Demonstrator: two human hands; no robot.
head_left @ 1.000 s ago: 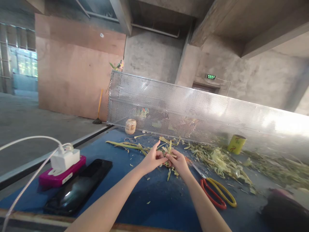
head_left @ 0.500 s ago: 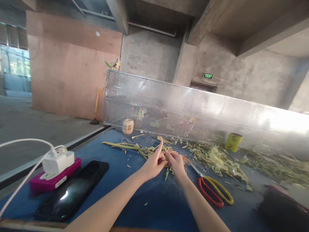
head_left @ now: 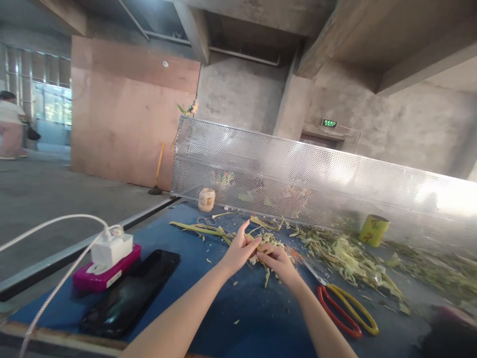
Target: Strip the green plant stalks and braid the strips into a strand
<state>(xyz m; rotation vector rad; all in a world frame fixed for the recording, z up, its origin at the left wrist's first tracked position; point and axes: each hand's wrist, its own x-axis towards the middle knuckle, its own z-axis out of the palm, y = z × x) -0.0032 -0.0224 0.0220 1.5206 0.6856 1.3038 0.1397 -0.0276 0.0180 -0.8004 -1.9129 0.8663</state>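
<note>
Yellowish plant strip [head_left: 260, 247], mostly hidden, left fingers [head_left: 253, 244] and right fingers [head_left: 271, 258] pinched around it, blurred dark object [head_left: 449, 333] cut off

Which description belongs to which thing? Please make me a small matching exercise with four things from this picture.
1. scissors
2. phone
3. plant strip
4. can

A. yellow-green, near the metal screen
B. between the fingers of left hand and right hand
C. one red handle, one yellow
D. black, lying flat

Pairs: 1-C, 2-D, 3-B, 4-A
</note>
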